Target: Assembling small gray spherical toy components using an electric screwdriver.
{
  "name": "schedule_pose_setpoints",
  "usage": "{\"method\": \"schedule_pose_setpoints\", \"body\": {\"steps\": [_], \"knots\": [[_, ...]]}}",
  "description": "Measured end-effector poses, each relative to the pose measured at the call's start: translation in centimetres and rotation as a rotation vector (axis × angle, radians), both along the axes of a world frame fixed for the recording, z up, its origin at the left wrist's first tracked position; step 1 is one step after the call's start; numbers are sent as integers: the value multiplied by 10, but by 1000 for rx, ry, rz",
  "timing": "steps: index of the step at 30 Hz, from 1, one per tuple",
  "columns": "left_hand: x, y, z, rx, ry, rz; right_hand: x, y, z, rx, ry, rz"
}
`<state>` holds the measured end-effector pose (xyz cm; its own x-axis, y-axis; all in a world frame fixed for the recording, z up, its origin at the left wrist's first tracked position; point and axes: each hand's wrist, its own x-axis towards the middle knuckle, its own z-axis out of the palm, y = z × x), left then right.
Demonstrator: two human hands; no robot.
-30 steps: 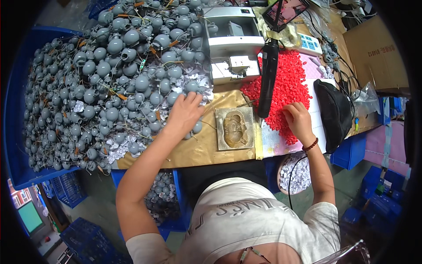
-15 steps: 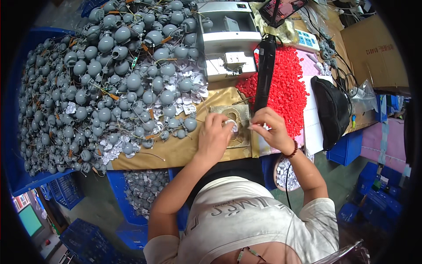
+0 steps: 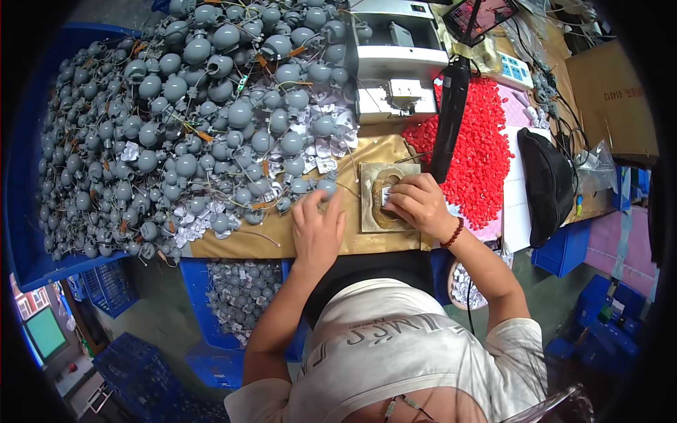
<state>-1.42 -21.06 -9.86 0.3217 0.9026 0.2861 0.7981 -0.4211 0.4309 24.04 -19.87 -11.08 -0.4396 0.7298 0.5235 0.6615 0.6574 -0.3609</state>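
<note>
My right hand (image 3: 422, 206) bends over a square metal fixture (image 3: 368, 220) with a rounded recess. Its fingertips press on a small white plastic piece (image 3: 386, 196) in that recess, and the fingers partly cover the piece. To the left, my left hand (image 3: 317, 231) is at the near edge of the heap, its fingers a little curled and apart. A grey ball-shaped housing (image 3: 326, 188) lies at its fingertips; whether they touch it I cannot tell.
A large heap of grey ball-shaped housings (image 3: 240, 113) with wires and white pieces fills the left. Red plastic parts (image 3: 479, 155) are piled right of a black upright arm (image 3: 451, 116). A metal machine (image 3: 398, 67) stands behind the fixture. A black pouch (image 3: 546, 183) lies further right.
My left hand has left the fixture and moved left to the heap. My right hand has come left and down onto the white piece in the fixture. The whole view has shifted slightly.
</note>
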Motion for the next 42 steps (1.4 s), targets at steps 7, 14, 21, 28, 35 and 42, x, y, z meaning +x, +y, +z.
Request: {"method": "schedule_pose_setpoints", "body": {"steps": [7, 14, 21, 28, 35, 42], "knots": [[6, 32, -6, -137, 207, 53, -4, -15, 7, -111, -53, -62], [-7, 27, 74, 14, -263, -118, -2, -13, 11, -275, 185, -99], [-38, 37, 74, -347, -1045, 8, -10, 5, 46, -255, 367, -89], [-21, 16, 108, -227, -721, -362, -23, 9, 58, -279, 393, 42], [9, 15, 96, -320, -790, -598, -63, 31, 54, -459, 496, 350], [-22, 34, 97, -153, -1033, -410, -102, 69, 90, -496, 741, 142]]}}
